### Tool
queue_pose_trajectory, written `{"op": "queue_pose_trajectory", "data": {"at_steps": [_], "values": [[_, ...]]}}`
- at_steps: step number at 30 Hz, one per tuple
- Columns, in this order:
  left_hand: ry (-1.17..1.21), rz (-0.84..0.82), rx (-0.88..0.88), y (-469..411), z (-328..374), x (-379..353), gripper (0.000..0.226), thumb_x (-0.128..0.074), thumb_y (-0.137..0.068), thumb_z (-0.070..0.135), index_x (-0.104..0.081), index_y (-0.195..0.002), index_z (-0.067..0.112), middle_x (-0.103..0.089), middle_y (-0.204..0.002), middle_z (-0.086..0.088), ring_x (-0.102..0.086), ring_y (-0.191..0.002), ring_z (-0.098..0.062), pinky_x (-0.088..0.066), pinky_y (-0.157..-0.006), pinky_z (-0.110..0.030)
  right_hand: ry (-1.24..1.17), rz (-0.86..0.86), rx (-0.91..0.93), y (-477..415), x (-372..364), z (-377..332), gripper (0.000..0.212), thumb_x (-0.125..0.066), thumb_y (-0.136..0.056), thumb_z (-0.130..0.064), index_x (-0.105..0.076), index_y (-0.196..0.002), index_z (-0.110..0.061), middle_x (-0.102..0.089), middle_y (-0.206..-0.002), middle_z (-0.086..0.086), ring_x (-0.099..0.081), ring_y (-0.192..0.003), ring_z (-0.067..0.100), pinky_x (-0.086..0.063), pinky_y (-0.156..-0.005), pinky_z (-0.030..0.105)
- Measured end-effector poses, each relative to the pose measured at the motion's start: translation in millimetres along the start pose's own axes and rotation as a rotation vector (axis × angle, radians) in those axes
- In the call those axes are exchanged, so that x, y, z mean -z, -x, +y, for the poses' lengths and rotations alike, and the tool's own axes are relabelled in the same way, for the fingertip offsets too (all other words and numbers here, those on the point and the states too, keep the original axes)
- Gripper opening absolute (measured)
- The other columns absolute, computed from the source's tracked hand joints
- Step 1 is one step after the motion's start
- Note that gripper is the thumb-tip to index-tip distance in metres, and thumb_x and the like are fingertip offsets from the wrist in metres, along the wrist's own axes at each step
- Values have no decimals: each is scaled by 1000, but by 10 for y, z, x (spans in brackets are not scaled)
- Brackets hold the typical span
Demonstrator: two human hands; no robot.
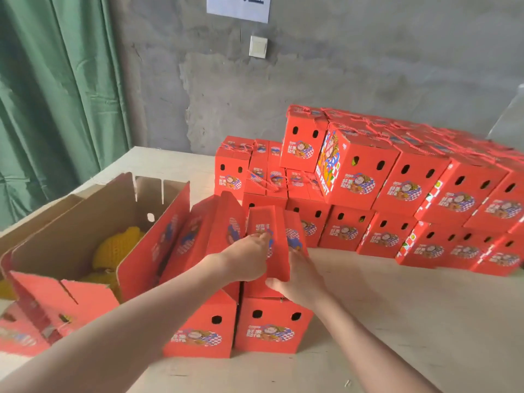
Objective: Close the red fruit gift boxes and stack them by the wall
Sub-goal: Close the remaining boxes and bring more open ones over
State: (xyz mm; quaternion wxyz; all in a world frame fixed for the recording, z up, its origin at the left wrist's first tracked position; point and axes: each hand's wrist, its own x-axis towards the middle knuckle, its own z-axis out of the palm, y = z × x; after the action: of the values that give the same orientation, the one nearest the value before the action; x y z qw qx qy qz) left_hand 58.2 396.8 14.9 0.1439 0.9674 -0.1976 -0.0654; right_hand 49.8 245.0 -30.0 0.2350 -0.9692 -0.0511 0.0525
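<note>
Even, diffuse daylight, moderately bright, without glare. A faint soft shadow lies on the table (397, 302) right of centre, and a thin one runs along the foot of the stacked red boxes (425, 194). Towards the far right edge these boxes smear with blur and lean from wide-angle distortion. The near-left box (25, 333) is equally soft, and the centre is sharpest.

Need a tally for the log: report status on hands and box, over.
Left hand pressing top flaps together, right hand pinching them. Near red gift box not yet closed. Open box close beside it.
</note>
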Motion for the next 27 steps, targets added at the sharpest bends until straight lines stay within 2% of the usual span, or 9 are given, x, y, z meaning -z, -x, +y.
{"op": "queue_pose_trajectory", "data": {"at_steps": [2, 4, 8, 12, 17, 19, 22, 25, 27], "values": [[-101, -72, 82, -119, 75, -225, 55, -39, -92, 2, -22, -144, -3, -31, -148, -18, -34, -135, -29, -32, -109, -37, 56, -33, 21, -22, -27, 117, 87, -57, -84, -55, -16, -152, -20, -11, -160, -7, -4, -147, 18, -22, -114, 49], [-232, -110, 161, -180, 152, -409, 54, -42, -93, 8, -22, -142, -5, -29, -145, -21, -28, -137, -33, -29, -112, -39, 141, -59, 37, -51, -60, 210, 85, -52, -88, -56, -12, -153, -16, -1, -161, -7, 3, -148, 18, -19, -116, 48], [-230, -2, 231, -172, 274, -579, 54, -45, -93, 13, -26, -142, -1, -30, -144, -17, -24, -138, -30, -24, -114, -34, 217, -101, 121, -107, -20, 328, 82, -46, -92, -57, -10, -153, -14, 2, -161, -3, 2, -148, 20, -17, -117, 44], [-302, 22, 318, -113, 471, -679, 63, -44, -95, 16, -14, -146, -5, -20, -149, -23, -19, -140, -35, -22, -115, -38, 177, -172, 226, -115, 86, 466, 83, -50, -92, -55, -12, -153, -15, 0, -161, -1, 1, -148, 21, -14, -118, 40], [-309, -18, 379, -93, 1005, -828, 55, -42, -93, 11, -24, -141, -8, -24, -147, -31, -28, -135, -41, -32, -108, -45, 209, -307, 304, -130, 558, 739, 78, -60, -89, -45, -22, -152, -17, -9, -161, -4, -5, -148, 17, -14, -119, 35], [-263, -9, 338, -93, 1060, -797, 43, -43, -92, 10, -39, -133, -3, -41, -138, -27, -43, -126, -39, -41, -97, -42, 317, -334, 284, -94, 676, 771, 77, -63, -89, -41, -23, -151, -18, -6, -161, 0, -5, -148, 20, -15, -119, 40], [6, 197, 357, -170, 714, -485, 33, -45, -88, 7, -52, -119, 11, -63, -116, -12, -59, -109, -33, -45, -86, -38, 309, -255, 247, 148, 434, 594, 92, -61, -81, -49, -13, -152, -18, 3, -161, 9, 2, -148, 27, -8, -119, 44], [91, 242, 389, -391, 299, -201, 44, -45, -85, 0, -44, -129, 5, -48, -130, -15, -46, -122, -34, -40, -99, -41, 222, -58, 99, 368, 1, 389, 118, -41, -68, -82, 3, -152, -12, 11, -159, 12, 9, -147, 27, 6, -116, 47], [67, 204, 386, -580, 187, -105, 51, -47, -86, 3, -36, -136, 5, -37, -140, -13, -35, -131, -31, -34, -106, -43, 259, 12, 28, 368, -156, 368, 121, -43, -67, -83, 4, -152, -10, 8, -160, 12, 8, -147, 26, 6, -116, 48]]}}
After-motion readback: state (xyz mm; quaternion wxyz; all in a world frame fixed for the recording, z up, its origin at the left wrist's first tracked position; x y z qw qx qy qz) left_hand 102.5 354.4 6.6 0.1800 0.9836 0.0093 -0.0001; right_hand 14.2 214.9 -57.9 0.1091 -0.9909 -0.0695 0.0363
